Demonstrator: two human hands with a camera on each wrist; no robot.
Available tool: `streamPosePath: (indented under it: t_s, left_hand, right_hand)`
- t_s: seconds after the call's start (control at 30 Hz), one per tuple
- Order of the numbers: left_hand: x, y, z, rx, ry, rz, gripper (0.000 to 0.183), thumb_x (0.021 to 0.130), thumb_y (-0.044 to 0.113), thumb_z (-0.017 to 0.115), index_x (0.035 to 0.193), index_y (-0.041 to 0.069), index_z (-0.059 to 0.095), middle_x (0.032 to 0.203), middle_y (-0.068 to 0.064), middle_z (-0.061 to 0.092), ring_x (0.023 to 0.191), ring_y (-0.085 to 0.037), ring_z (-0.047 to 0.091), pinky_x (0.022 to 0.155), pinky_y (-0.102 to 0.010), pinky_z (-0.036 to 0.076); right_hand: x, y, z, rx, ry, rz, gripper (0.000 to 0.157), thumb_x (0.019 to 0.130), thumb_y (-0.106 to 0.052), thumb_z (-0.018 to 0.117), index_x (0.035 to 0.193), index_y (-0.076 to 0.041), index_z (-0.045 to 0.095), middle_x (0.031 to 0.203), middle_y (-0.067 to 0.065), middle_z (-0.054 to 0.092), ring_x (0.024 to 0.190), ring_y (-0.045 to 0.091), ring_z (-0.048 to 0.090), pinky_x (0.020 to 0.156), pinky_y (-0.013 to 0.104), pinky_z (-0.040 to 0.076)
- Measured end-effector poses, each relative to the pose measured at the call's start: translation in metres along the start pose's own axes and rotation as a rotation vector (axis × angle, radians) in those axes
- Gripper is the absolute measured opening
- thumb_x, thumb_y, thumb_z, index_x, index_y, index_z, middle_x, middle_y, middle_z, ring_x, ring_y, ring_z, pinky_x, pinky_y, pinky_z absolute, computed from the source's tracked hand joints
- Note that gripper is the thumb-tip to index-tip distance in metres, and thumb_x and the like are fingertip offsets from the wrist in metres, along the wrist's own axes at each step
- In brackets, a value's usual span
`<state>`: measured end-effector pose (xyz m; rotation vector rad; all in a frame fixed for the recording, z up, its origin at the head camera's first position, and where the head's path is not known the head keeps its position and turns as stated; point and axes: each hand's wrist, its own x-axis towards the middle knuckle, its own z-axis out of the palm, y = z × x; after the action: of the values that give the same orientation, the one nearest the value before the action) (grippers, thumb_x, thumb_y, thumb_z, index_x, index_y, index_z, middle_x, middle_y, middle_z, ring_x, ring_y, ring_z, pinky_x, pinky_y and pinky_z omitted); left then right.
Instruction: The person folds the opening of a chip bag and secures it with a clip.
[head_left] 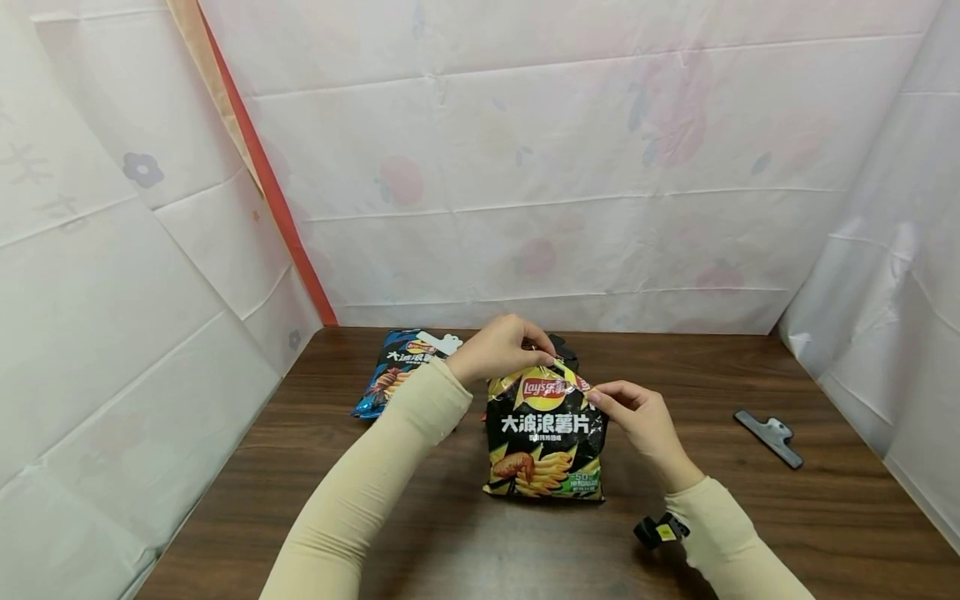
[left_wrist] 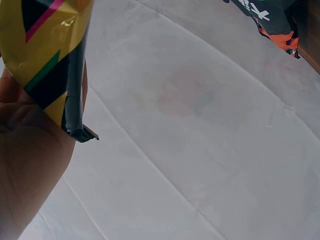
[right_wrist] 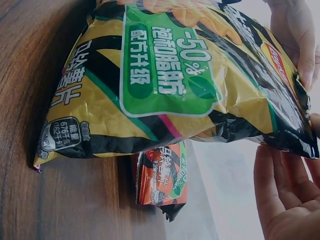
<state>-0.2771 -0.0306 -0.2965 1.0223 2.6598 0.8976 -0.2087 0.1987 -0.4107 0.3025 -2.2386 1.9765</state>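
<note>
A black and yellow Lay's chip bag (head_left: 546, 442) stands upright in the middle of the table, its printed front toward me. At its top edge, my left hand (head_left: 504, 348) pinches the bag between thumb and fingers. My right hand (head_left: 647, 421) pinches the upper right corner, with the top edge slanting down between the hands. In the right wrist view, the bag (right_wrist: 170, 100) looks puffed out, and its lower corner is close over the wood. The left wrist view catches only a strip of the bag (left_wrist: 40, 45) in front of the left palm (left_wrist: 37, 150).
A blue chip bag (head_left: 384, 375) with a white clip (head_left: 441, 342) lies back left. Behind the held bag is an orange chip bag (right_wrist: 161, 175), and a black clip (head_left: 562, 350) shows there. A grey clip (head_left: 769, 437) lies on the table's right side. White cloth (head_left: 525, 167) hangs behind.
</note>
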Motion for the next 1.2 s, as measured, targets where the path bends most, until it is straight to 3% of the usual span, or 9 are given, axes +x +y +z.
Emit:
streamPosePath:
  t_s: [0.27,0.5,0.97,1.2]
  left_hand:
    - [0.0000,0.0000,0.0006,0.022,0.004,0.014,0.012,0.094,0.021,0.068,0.099,0.016,0.077,0.098,0.001,0.075,0.064,-0.008,0.059,0.061,-0.023,0.044]
    - [0.0009,-0.0016,0.0020,0.042,0.015,0.027,0.012,0.094,0.021,0.068,0.098,0.017,0.077,0.096,0.002,0.075,0.079,-0.016,0.067,0.067,-0.024,0.048]
    - [0.0007,-0.0054,0.0035,0.054,0.035,0.047,0.012,0.094,0.020,0.067,0.099,0.016,0.077,0.092,0.003,0.075,0.070,-0.014,0.063,0.063,-0.024,0.046]
    - [0.0004,-0.0078,0.0025,0.010,0.011,0.022,0.014,0.094,0.023,0.068,0.102,0.017,0.077,0.101,0.002,0.075,0.059,-0.010,0.051,0.062,-0.025,0.043]
  right_hand:
    - [0.0003,0.0005,-0.0001,-0.006,0.013,-0.028,0.026,0.095,-0.015,0.066,0.103,0.009,0.069,0.089,-0.016,0.070,0.084,0.002,0.064,0.073,0.021,0.054]
    - [0.0008,0.0048,-0.0002,-0.030,0.027,-0.030,0.026,0.094,-0.016,0.068,0.102,0.009,0.069,0.088,-0.017,0.070,0.082,0.002,0.065,0.072,0.022,0.054]
    - [-0.0012,0.0050,0.0035,-0.056,0.068,-0.052,0.024,0.092,-0.017,0.069,0.100,0.006,0.071,0.086,-0.015,0.069,0.079,0.004,0.062,0.068,0.022,0.052]
    - [-0.0020,0.0054,0.0044,-0.051,0.085,-0.055,0.024,0.092,-0.017,0.070,0.100,0.006,0.071,0.086,-0.014,0.069,0.081,0.004,0.063,0.070,0.022,0.052]
